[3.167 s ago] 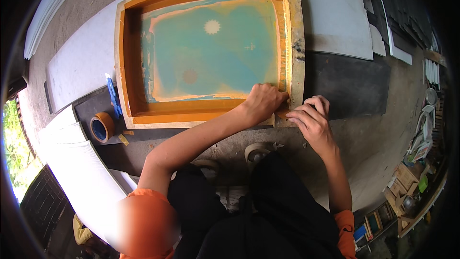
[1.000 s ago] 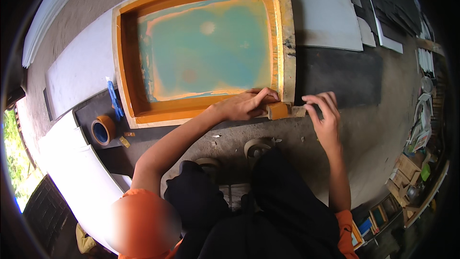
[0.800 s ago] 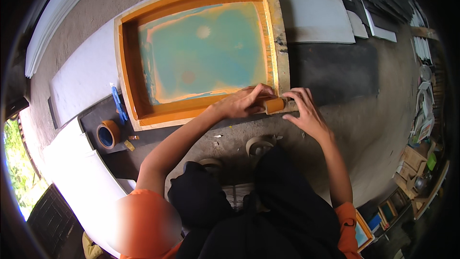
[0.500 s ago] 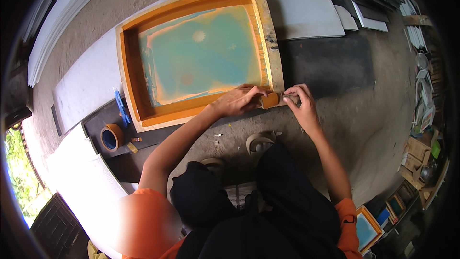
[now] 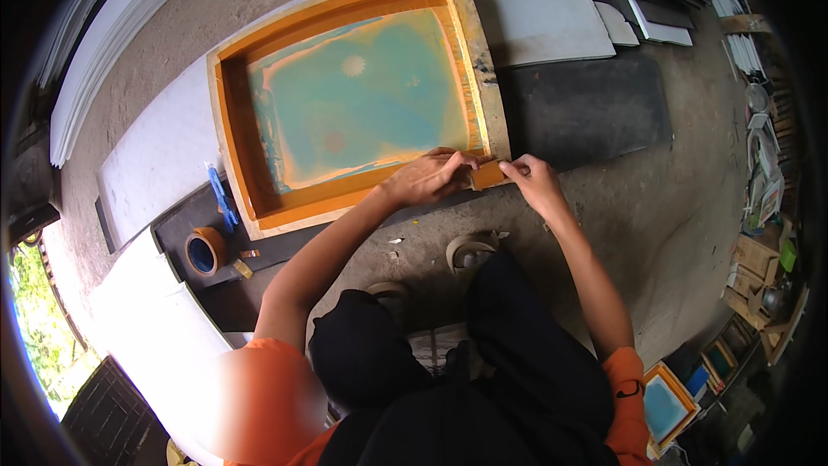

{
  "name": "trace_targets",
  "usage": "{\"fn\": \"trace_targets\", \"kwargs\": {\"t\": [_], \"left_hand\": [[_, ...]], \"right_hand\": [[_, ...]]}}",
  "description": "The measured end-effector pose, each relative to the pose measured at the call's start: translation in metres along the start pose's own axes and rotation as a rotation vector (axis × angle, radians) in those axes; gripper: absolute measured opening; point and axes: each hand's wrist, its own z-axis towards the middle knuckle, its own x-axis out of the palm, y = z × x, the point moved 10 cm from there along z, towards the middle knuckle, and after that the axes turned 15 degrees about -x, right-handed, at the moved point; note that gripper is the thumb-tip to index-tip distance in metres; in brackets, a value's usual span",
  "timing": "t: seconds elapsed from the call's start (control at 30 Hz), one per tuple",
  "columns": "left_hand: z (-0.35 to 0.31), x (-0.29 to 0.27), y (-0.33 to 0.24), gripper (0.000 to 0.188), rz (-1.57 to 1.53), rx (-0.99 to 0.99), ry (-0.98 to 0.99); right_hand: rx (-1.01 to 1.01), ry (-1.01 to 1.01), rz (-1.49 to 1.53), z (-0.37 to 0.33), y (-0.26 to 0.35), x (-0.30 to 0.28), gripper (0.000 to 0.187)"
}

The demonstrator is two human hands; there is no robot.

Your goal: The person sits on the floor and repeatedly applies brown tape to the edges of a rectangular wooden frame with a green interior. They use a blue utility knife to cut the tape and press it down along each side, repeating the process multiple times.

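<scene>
Brown tape (image 5: 489, 175) runs leftward from the right hand (image 5: 536, 185), which pinches its end, toward the left hand (image 5: 424, 179). Left grip: unclear.

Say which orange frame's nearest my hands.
The big green-centred frame: your left hand and right hand are by its near right corner. The smaller blue-centred one sits farther, lower right.

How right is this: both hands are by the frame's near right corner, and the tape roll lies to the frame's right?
Not quite: the head view shows the tape roll to the left of the frame. The left hand and right hand are by its near right corner, as you say.
</scene>
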Motion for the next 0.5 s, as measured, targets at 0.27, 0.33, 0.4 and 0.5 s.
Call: {"fn": "trace_targets", "kwargs": {"t": [0.27, 0.33, 0.4, 0.5], "left_hand": [[0.003, 0.001, 0.006, 0.055, -0.009, -0.146, 0.100], [0.005, 0.001, 0.012, 0.055, -0.083, -0.244, 0.134], [0.004, 0.008, 0.023, 0.058, -0.153, -0.427, 0.250], [0.006, 0.014, 0.024, 0.064, -0.034, -0.396, 0.266]], "right_hand": [[0.205, -0.013, 0.465, -0.018, -0.014, 0.010, 0.025], [0.172, -0.023, 0.458, -0.018, -0.015, 0.011, 0.025], [0.152, -0.017, 0.416, -0.018, -0.017, 0.011, 0.026], [0.123, 0.008, 0.308, -0.007, -0.017, 0.010, 0.030]]}}
